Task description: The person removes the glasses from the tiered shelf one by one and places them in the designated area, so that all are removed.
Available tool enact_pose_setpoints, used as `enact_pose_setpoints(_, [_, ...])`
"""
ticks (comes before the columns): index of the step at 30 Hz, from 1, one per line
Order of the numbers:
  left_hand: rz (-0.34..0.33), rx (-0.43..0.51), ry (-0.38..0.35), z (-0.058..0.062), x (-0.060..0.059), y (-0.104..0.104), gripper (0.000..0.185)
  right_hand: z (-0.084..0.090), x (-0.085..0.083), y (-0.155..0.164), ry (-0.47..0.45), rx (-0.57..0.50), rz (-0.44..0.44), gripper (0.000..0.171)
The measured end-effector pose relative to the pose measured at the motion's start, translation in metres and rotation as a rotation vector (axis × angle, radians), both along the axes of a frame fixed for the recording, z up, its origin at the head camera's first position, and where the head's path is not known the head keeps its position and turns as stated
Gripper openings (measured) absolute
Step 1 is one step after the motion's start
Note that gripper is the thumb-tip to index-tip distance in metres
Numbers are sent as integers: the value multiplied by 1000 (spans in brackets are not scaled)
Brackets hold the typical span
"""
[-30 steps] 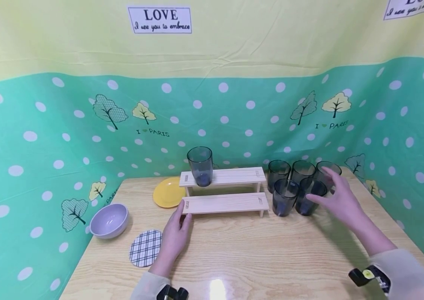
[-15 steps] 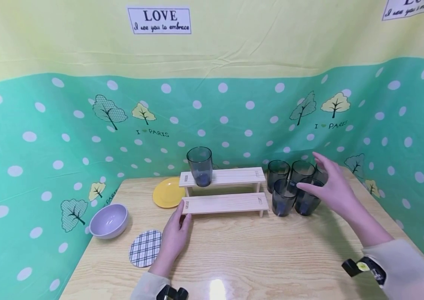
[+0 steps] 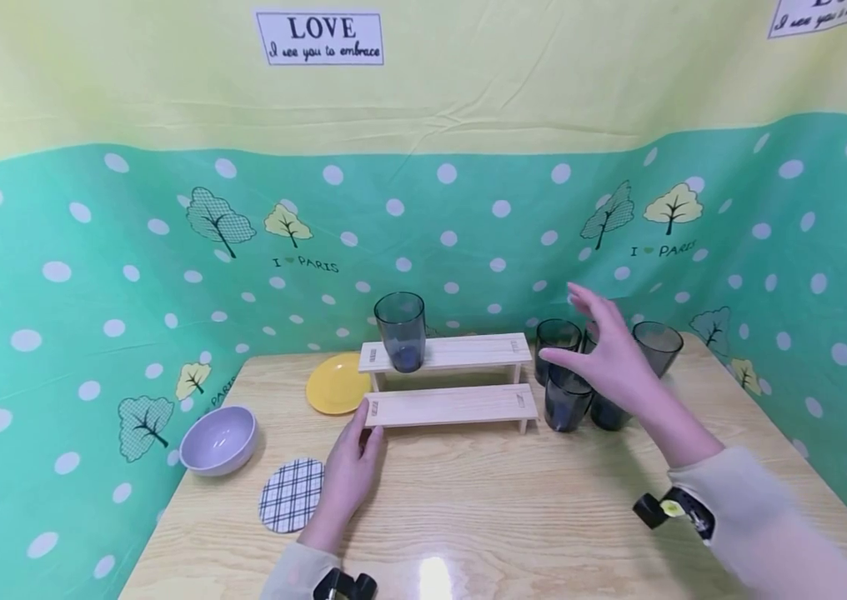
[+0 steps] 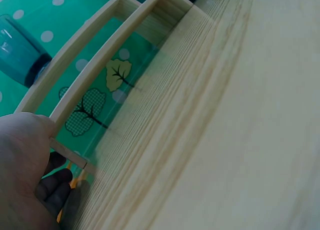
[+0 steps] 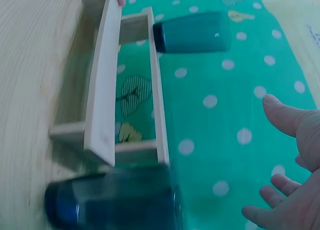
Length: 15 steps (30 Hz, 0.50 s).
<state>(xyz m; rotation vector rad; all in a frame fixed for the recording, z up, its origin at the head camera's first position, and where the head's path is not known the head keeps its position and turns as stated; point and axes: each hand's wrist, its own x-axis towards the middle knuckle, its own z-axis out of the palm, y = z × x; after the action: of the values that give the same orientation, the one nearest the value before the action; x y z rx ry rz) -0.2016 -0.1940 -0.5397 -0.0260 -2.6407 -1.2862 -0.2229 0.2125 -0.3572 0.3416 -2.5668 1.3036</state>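
Note:
My left hand [image 3: 348, 475] grips the left end of the two-step wooden rack's lower board [image 3: 453, 407], thumb in front. Several dark translucent tumblers stand close together right of the rack. Over them hovers my right hand [image 3: 614, 358], thumb and fingers spread, with nothing held. It hides part of the group; the front tumbler [image 3: 564, 408] and the far right tumbler [image 3: 658, 346] still show. One more tumbler [image 3: 401, 329] stands upright at the left end of the rack's upper board [image 3: 468, 352]. In the right wrist view, a tumbler [image 5: 115, 202] lies below the spread fingers [image 5: 285, 185].
A yellow plate [image 3: 337, 385] lies left of the rack, partly behind it. Farther left are a lilac bowl [image 3: 218, 442] and a round checked coaster [image 3: 291, 497]. A dotted green cloth [image 3: 468, 275] hangs along the back and sides of the wooden table [image 3: 468, 500].
My right hand has moved left and up, from the far right tumbler across the group, staying without a tumbler. The left hand has kept its place on the rack.

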Motion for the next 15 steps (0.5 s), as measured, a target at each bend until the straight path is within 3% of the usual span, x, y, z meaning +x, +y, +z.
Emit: enact_pose_setpoints(15, [-17,-3,9,0,-2,-1,64,3,-16,-63,-30,-102,144,105])
